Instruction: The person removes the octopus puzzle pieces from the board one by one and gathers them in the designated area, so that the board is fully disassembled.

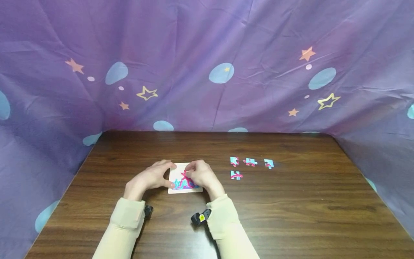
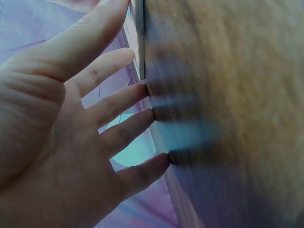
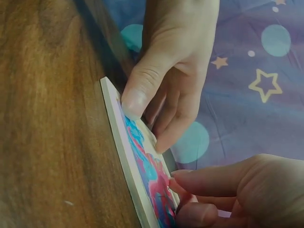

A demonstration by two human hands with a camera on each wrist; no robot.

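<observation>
A small square puzzle board (image 1: 185, 191) with a pale rim lies on the table; blue, pink and purple pieces fill its near part, while its far part shows bare white. At its left side is my left hand (image 1: 152, 176), the thumb (image 3: 135, 102) pressing on the board's face. The other fingers of that hand are spread, their tips down at the tabletop in the left wrist view. My right hand (image 1: 202, 176) pinches a pink puzzle piece (image 1: 185, 173) between thumb and index finger over the middle of the board. Those fingers partly cover the piece.
To the right of the board, several loose blue and pink puzzle pieces (image 1: 250, 162) lie spread on the brown wooden table (image 1: 291, 208). Purple cloth (image 1: 194, 100) with stars and blue spots hangs behind the table and along both sides.
</observation>
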